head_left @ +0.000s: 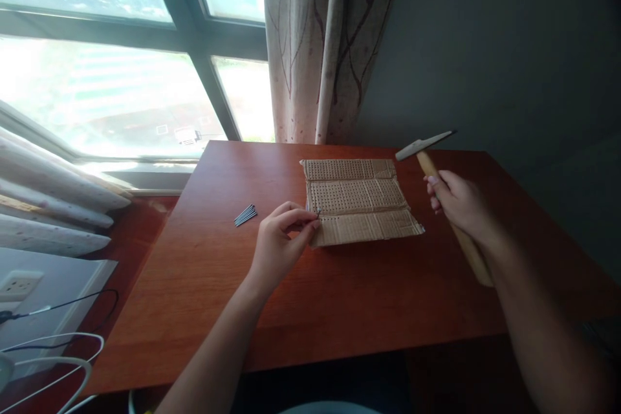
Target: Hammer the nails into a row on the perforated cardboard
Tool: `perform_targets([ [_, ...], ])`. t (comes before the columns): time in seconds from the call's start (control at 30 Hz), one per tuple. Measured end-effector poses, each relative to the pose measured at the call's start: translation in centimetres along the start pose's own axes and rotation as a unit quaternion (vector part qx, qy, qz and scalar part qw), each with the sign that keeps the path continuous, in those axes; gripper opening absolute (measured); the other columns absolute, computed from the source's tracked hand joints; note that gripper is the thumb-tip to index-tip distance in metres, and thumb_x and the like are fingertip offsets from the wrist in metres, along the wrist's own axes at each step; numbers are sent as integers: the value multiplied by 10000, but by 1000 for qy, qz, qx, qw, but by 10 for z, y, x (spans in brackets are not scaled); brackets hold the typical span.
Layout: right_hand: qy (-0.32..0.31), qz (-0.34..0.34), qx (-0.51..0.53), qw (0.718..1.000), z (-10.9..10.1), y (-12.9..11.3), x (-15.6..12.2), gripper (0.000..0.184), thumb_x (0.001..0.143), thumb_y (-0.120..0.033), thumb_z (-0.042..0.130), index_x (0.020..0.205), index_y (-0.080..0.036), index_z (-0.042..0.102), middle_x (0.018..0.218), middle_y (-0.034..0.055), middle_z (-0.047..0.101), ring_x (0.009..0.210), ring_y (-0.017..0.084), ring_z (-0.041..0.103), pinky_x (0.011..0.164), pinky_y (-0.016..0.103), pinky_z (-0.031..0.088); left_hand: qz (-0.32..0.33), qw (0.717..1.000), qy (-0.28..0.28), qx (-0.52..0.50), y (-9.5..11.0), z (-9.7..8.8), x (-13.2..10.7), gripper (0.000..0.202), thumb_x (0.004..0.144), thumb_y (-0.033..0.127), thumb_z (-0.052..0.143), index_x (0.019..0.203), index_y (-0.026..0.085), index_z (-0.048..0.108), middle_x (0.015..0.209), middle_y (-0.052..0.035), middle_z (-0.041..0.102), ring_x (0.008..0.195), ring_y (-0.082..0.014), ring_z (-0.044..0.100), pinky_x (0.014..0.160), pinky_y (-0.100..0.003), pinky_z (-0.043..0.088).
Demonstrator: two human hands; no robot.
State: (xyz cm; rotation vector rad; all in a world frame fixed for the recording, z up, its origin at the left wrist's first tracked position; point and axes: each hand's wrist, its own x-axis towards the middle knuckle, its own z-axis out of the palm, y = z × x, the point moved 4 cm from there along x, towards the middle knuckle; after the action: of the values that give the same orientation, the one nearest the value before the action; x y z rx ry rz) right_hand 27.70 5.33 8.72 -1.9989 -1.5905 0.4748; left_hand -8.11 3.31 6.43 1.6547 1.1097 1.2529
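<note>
Left grip [281, 239] pinched low; right grip [458, 200] fisted, raised

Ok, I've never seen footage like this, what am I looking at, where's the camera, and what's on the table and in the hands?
No machine here: this is one picture from a camera worn on a person's head, looking forward and down at their own bare hands. The left hand pinches what looks like a small nail at the left edge of a cardboard sheet full of tiny holes. The right hand holds a hammer by its wooden handle, lifted off the red-brown table. A bunch of loose nails lies left of the left hand. Behind are a window and a curtain.
</note>
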Motion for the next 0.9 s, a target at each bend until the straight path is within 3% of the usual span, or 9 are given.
perform_targets([
  [0.07, 2, -49, 19, 999, -14, -27, -15, 387, 995, -547, 446, 866, -212, 590, 671, 7, 608, 504, 120, 522, 513, 269, 437, 0, 1000, 0, 2, -1, 0, 0, 55, 835, 200, 714, 804, 172, 749, 817, -40, 651, 703, -121, 623, 609, -220, 551],
  [0.13, -51, -76, 55, 994, -18, -58, -33, 423, 1007, -583, 413, 900, -219, 599, 655, -19, 567, 461, 105, 460, 454, 262, 371, 0, 1000, 1, 3, -2, 0, 0, 60, 839, 201, 710, 803, 174, 749, 815, -39, 651, 702, -121, 624, 610, -219, 550],
  [0.23, -129, -166, 16, 978, -15, -106, -60, 443, 1029, -545, 408, 754, -220, 532, 588, -32, 517, 490, 107, 474, 492, 264, 360, 2, 1000, 1, 5, -2, 0, 0, 60, 838, 206, 712, 800, 177, 749, 817, -42, 657, 707, -124, 627, 607, -218, 547],
  [0.37, -149, -257, -59, 953, -7, -147, -77, 399, 1052, -459, 389, 731, -231, 458, 572, -39, 487, 487, 113, 437, 502, 280, 306, 8, 1000, 0, 5, -2, 0, 0, 64, 841, 213, 712, 804, 178, 752, 813, -42, 660, 711, -128, 635, 612, -219, 551],
  [0.53, -128, -290, -96, 944, 1, -162, -75, 388, 1056, -438, 376, 732, -233, 437, 589, -29, 505, 492, 121, 432, 515, 286, 279, 9, 1000, 2, 4, -5, 0, 0, 37, 833, 198, 721, 826, 181, 754, 826, -39, 663, 733, -131, 650, 627, -220, 552],
  [0.9, -138, -271, -137, 943, 12, -159, -74, 411, 1059, -481, 350, 751, -229, 455, 615, -26, 536, 501, 125, 445, 521, 296, 246, 22, 999, 2, 23, -1, 0, 1, 52, 840, 196, 702, 829, 182, 751, 808, -37, 662, 705, -124, 637, 595, -209, 539],
])
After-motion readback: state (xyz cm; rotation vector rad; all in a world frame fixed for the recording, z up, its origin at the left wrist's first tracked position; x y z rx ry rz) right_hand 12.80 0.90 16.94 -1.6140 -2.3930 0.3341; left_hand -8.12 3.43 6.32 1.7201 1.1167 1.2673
